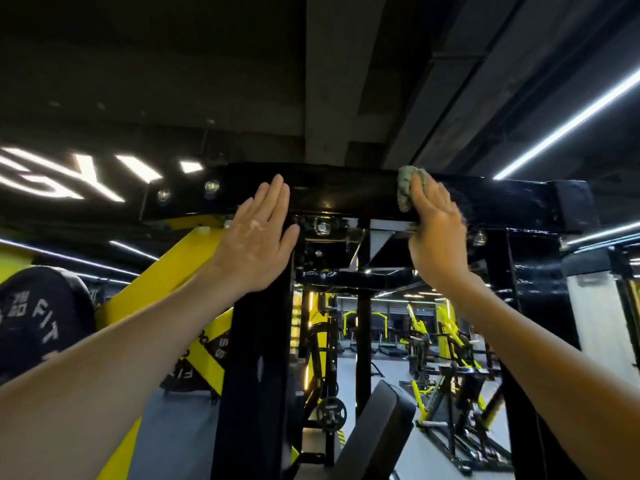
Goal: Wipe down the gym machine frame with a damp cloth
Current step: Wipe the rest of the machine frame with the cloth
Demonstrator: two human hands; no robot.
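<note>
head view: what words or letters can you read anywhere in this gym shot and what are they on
"FIT": white letters on the black weight plate at left; the smaller marks above them are too blurred to read.
"GY": apparently, on the lit sign; the rest is cut off.
"SS" and "FI": fragments on the black band of the yellow arm.
The small weight plate: print too small to read.
</note>
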